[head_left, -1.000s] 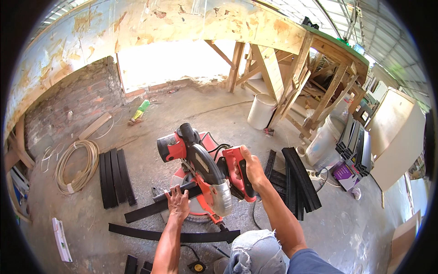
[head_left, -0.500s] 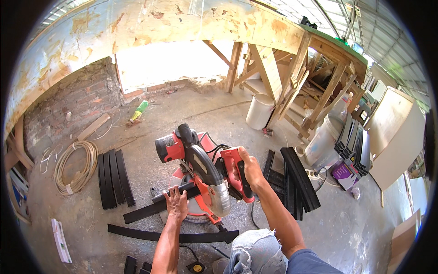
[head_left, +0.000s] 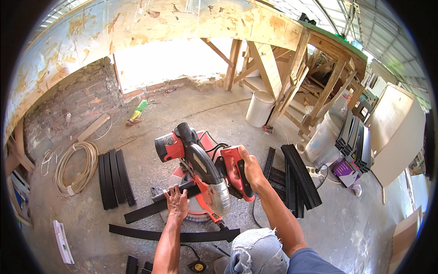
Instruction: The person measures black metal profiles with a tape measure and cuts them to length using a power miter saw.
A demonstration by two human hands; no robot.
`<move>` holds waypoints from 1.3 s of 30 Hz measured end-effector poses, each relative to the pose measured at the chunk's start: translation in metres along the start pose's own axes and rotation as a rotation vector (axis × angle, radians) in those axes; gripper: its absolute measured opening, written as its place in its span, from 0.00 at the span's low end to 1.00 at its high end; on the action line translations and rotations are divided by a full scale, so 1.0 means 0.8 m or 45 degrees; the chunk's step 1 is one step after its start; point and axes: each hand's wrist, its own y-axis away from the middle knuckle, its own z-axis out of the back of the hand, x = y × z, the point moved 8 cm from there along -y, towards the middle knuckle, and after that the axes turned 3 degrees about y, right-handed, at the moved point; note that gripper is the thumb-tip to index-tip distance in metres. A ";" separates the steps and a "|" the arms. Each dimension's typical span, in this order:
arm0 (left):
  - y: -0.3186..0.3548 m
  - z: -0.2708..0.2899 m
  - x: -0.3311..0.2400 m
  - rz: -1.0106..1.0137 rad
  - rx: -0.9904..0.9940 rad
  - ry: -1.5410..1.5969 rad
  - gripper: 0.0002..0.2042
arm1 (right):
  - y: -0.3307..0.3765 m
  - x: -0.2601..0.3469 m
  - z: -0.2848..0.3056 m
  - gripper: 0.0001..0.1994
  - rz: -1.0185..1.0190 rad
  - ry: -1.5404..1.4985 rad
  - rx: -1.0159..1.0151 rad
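Observation:
A red and black mitre saw point(head_left: 196, 169) stands on the concrete floor in front of me. My right hand point(head_left: 250, 169) grips its red handle point(head_left: 237, 176), with the saw head lowered. My left hand point(head_left: 177, 203) presses flat on a long black profile strip point(head_left: 155, 208) that lies across the saw's base and sticks out to the left. My knee in torn jeans point(head_left: 255, 251) is at the bottom, beside the saw.
Another long black strip point(head_left: 150, 234) lies on the floor before the saw. Black strips are stacked at left point(head_left: 114, 178) and right point(head_left: 296, 178). A coiled hose point(head_left: 77, 166), a white bucket point(head_left: 260, 108), a wooden frame point(head_left: 292, 77) and a brick wall point(head_left: 73, 102) surround the spot.
The saw head has come down slightly under my right hand. My left hand stays on the black strip.

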 end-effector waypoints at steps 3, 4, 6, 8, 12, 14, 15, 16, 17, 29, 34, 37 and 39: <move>0.001 0.002 0.000 0.003 0.003 0.004 0.20 | 0.002 0.002 -0.001 0.36 0.002 -0.003 -0.008; 0.001 0.002 0.000 0.002 0.005 0.008 0.20 | 0.002 0.003 -0.002 0.36 -0.001 -0.005 -0.010; 0.001 0.003 0.000 0.002 0.002 0.002 0.20 | 0.001 0.000 0.000 0.36 0.007 0.007 -0.011; 0.001 0.003 -0.001 0.002 -0.003 -0.004 0.20 | 0.000 0.001 0.001 0.37 0.016 0.020 -0.012; 0.002 0.004 0.000 0.002 -0.003 -0.013 0.20 | 0.002 0.001 0.000 0.37 0.020 0.012 -0.012; 0.002 0.002 0.001 0.003 0.003 -0.011 0.20 | 0.002 -0.001 0.000 0.37 0.020 0.004 -0.016; 0.002 0.001 0.001 -0.007 -0.007 0.009 0.21 | 0.002 -0.002 0.000 0.37 0.019 0.004 -0.012; 0.002 0.000 0.001 -0.017 -0.017 0.029 0.21 | 0.002 -0.003 0.000 0.37 0.018 0.005 -0.007; 0.002 -0.002 0.000 -0.018 -0.015 0.030 0.21 | 0.002 -0.003 0.001 0.37 0.016 0.005 -0.009; 0.000 0.002 0.000 -0.008 -0.016 -0.027 0.21 | 0.001 -0.005 0.000 0.36 0.008 -0.017 0.000; 0.000 -0.003 0.003 -0.009 -0.016 0.001 0.23 | 0.005 -0.001 -0.001 0.36 0.020 -0.038 -0.038; -0.001 -0.005 0.004 -0.001 0.002 0.000 0.22 | 0.004 -0.002 -0.001 0.36 0.008 -0.049 -0.035; -0.001 -0.003 0.003 0.001 0.007 -0.002 0.22 | 0.004 -0.003 -0.001 0.36 0.000 -0.070 -0.035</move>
